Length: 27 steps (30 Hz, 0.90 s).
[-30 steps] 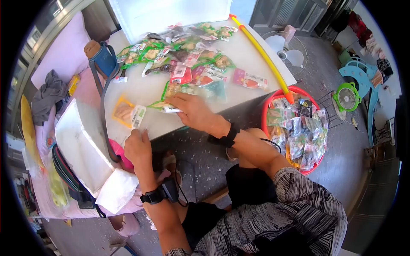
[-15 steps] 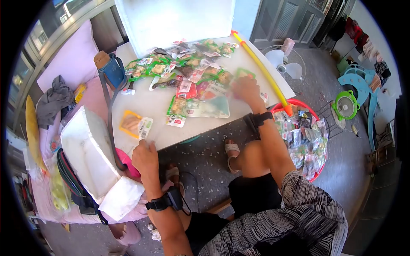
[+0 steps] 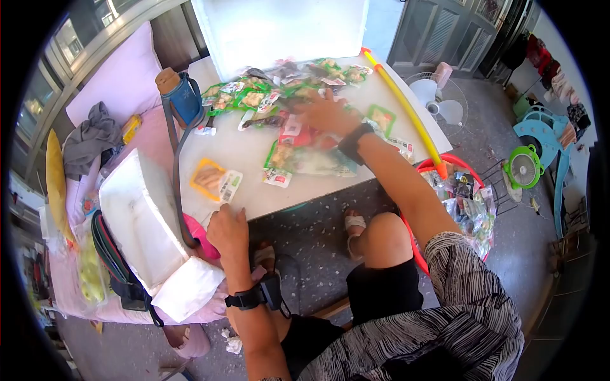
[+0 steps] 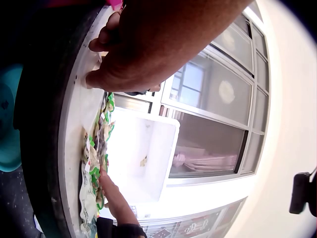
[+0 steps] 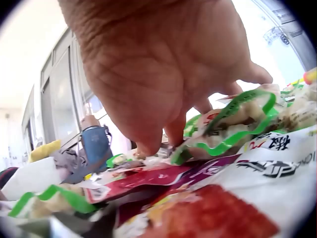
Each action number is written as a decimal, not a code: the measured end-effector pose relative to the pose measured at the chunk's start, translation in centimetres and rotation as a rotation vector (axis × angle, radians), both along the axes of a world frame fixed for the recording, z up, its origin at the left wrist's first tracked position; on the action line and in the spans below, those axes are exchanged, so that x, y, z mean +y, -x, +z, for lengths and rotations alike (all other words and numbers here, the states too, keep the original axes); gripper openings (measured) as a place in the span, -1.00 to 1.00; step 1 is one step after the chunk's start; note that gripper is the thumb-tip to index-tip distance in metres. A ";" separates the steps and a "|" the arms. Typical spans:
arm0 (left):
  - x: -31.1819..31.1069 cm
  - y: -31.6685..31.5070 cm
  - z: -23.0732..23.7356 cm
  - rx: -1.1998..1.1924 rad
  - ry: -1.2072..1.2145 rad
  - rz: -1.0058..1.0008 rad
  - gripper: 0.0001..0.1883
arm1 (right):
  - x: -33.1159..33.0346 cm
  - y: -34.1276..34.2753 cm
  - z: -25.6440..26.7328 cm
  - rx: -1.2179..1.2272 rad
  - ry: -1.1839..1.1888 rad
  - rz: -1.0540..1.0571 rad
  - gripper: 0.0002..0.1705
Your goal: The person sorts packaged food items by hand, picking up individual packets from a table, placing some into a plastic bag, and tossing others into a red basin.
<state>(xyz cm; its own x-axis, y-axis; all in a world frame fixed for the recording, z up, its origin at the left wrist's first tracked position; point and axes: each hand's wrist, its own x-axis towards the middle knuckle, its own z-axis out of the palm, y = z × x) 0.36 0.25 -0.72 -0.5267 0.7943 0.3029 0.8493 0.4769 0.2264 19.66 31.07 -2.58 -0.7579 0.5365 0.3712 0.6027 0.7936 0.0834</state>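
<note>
My right hand (image 3: pixel 327 115) reaches over a heap of plastic food packets (image 3: pixel 254 98). In the right wrist view its fingers (image 5: pixel 174 130) spread down among them, close to a green-edged packet (image 5: pixel 233 124). Under the palm lie a red packet (image 5: pixel 138 182) and a white printed one. My left hand (image 3: pixel 229 230) rests at the front table edge, fingers loosely curled, holding nothing. Just beyond it is an orange-edged packet (image 3: pixel 208 180) with a white label. A separate green-edged packet (image 3: pixel 381 119) lies at the table's right side.
A yellow tube (image 3: pixel 406 105) runs along the right table edge. A red basin (image 3: pixel 416 244) of packets stands on the floor at right. White foam boxes stand behind the table (image 3: pixel 279 38) and at left (image 3: pixel 136 219), near a blue flask (image 3: pixel 181 101).
My right hand went from the table's front to its right side, then back left over the heap. A green-edged packet now lies at the right. The left hand stays at the edge.
</note>
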 end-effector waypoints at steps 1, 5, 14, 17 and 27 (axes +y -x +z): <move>-0.1 0.0 0.1 0.003 -0.006 0.005 -0.71 | 0.9 0.1 -0.1 0.016 0.089 -0.061 -0.51; -0.2 0.7 -0.6 0.034 -0.046 -0.020 -0.70 | -0.3 -2.6 3.3 -0.248 0.255 -0.118 -0.51; -0.3 0.5 -0.1 0.033 -0.031 -0.003 -0.70 | -0.9 -7.4 2.6 -0.269 0.071 -0.373 -0.64; -0.2 0.5 0.0 0.024 -0.012 -0.008 -0.71 | -2.1 -7.0 3.7 -0.197 0.040 -0.510 -0.67; -0.2 0.3 0.8 -0.066 0.059 0.026 -0.66 | -3.7 -4.5 3.2 0.164 0.089 -0.277 -0.77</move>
<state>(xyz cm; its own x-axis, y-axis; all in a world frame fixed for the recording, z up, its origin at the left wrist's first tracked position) 0.07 0.09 0.05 -0.5645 0.7956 0.2201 0.8207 0.5125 0.2524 24.16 27.39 0.66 -0.5126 0.7497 0.4186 0.7964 0.5974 -0.0946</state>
